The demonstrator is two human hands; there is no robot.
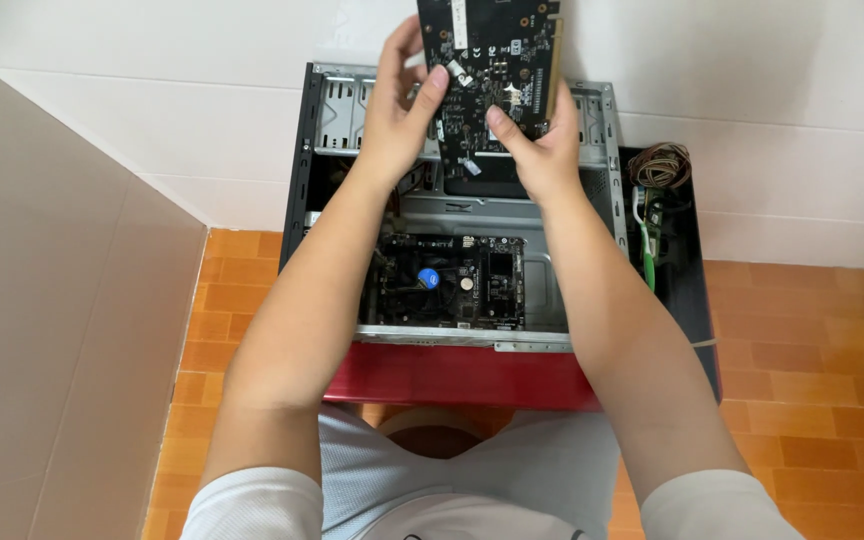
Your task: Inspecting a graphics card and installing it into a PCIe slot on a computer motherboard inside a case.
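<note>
**Above the open case: both hands on a circuit card**

Over the open computer case (602, 170), the left hand (397, 110) pinches the black expansion card (492, 60) at its left edge; the right hand (542, 145) grips its lower right. Below lies the motherboard (447, 282); coiled cables (660, 165) sit right.

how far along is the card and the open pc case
Done: the case lies open, side panel off, its motherboard bare. In hand: both hands hold a black card above the case, left hand on its left edge, right hand at its lower edge, gold contacts on its right side. Left: the card sits in no slot, and the case is not closed.
</note>
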